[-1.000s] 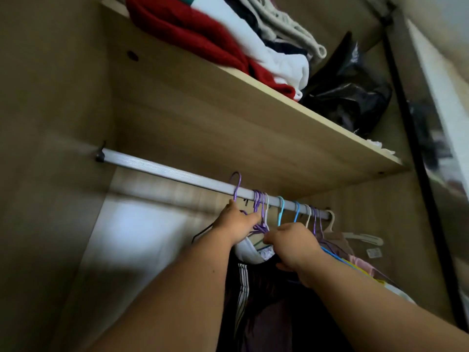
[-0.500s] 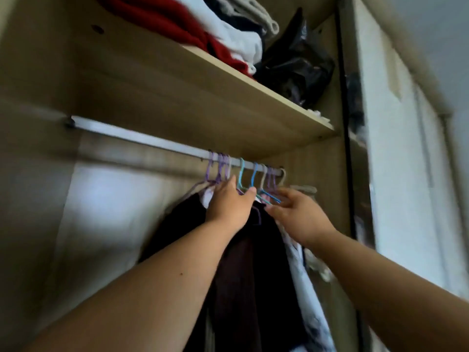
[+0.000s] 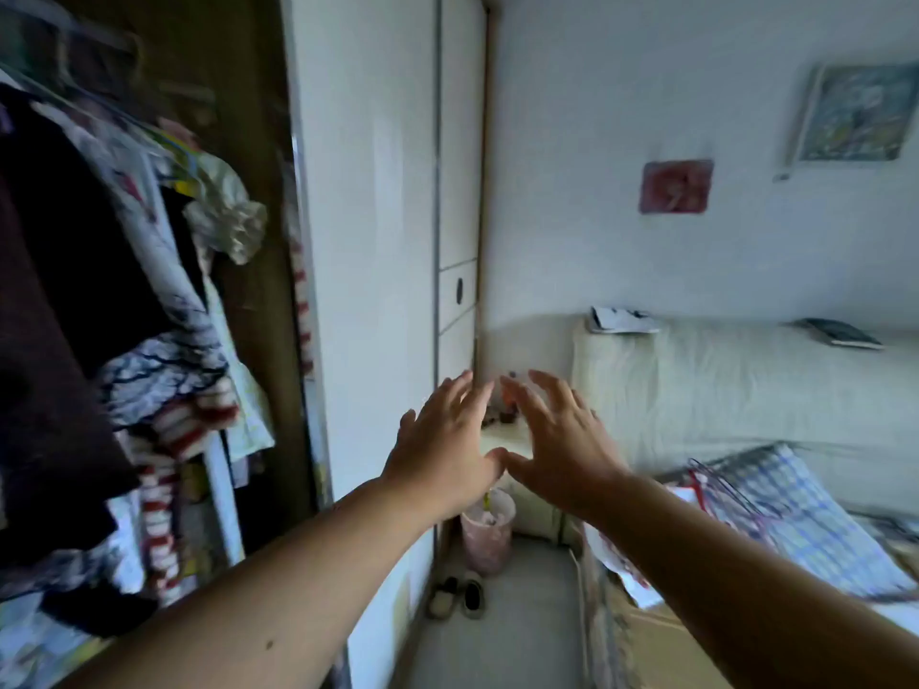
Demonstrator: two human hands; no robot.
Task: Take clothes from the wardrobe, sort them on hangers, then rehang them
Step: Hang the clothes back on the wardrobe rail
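L hand (image 3: 442, 455) + R hand (image 3: 562, 450) out front, thumbs touching, fingers spread wide, holding nothing. Clothes (image 3: 99, 300) hang in wardrobe (image 3: 248, 191) at far left. Bed (image 3: 805, 514) at right.

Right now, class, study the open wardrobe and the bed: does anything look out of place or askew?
Yes. The hanging clothes are bunched and crumpled, a pale ruffled garment juts out sideways, and loose thin hangers lie on the bed's checked cloth. The left hand and right hand hold nothing.
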